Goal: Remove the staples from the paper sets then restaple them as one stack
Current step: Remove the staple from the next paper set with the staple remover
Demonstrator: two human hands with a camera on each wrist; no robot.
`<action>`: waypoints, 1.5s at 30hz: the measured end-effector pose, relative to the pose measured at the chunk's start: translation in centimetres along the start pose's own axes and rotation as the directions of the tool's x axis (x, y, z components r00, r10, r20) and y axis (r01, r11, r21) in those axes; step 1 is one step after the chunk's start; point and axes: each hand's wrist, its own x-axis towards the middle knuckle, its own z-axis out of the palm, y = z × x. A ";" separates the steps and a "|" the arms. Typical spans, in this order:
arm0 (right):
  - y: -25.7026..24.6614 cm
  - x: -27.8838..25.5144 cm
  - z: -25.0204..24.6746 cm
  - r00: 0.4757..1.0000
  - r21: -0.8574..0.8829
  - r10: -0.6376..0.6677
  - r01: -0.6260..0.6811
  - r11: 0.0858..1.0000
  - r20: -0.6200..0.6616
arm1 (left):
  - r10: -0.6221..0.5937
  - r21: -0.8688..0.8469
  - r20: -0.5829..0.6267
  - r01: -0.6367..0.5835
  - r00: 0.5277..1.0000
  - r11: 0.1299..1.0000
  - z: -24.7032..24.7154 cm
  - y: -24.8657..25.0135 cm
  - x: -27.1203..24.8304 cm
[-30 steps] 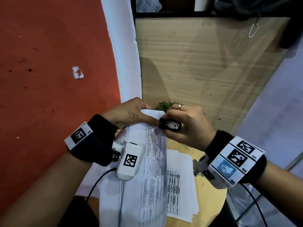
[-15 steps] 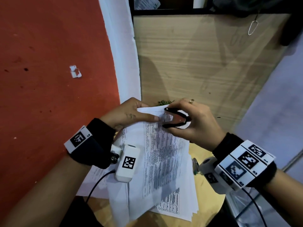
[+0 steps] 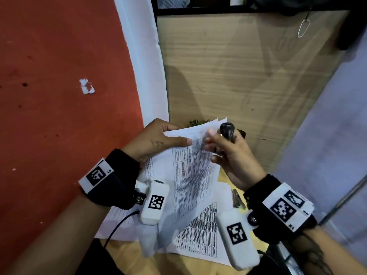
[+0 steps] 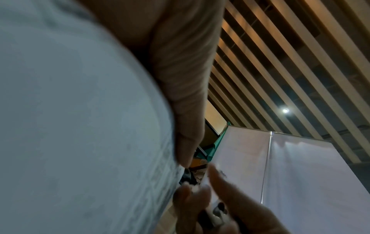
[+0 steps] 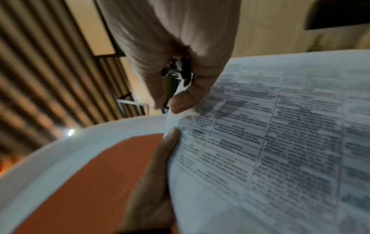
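My left hand (image 3: 174, 138) pinches the top left corner of a printed paper set (image 3: 190, 175), held tilted above the table; its thumb (image 5: 160, 158) lies on the printed face. My right hand (image 3: 218, 147) grips a black staple remover (image 3: 227, 131), raised clear of the sheets, while its fingertips (image 5: 186, 98) pinch the paper's top edge. In the right wrist view the staple remover (image 5: 178, 69) sits tucked in the palm. The left wrist view shows mostly the paper's underside (image 4: 80, 126). No staple can be made out.
More printed sheets (image 3: 200, 235) lie on the small round wooden table (image 3: 129, 253). A metal tool (image 3: 237, 199) lies on the table under my right wrist. Behind stand a wooden panel (image 3: 238, 76) and a red wall (image 3: 59, 96); a small plant (image 3: 196, 122) peeks over the paper.
The staple remover came off the paper's top corner and rose with my right hand. The held sheets fanned out to the right. My left hand kept its hold.
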 end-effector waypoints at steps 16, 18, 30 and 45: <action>-0.2 0.1 2.4 0.748 -0.751 -0.494 0.610 0.252 0.442 | 0.083 0.064 0.096 -0.089 0.992 0.994 -0.7 0.3 0.4; -0.1 0.2 2.5 0.736 -0.766 -0.495 0.612 0.197 0.461 | 0.087 0.045 0.093 -0.092 0.992 0.995 -0.7 0.2 0.4; 2.1 1.7 -2.6 0.969 -0.814 -0.239 0.090 0.574 -0.061 | 0.010 0.087 -0.026 -0.008 1.000 0.996 -2.2 -0.8 0.0; 3.7 3.1 -3.6 0.978 -0.071 0.200 -0.197 0.978 0.049 | 0.040 0.055 0.028 -0.041 0.999 0.998 -4.7 1.1 0.5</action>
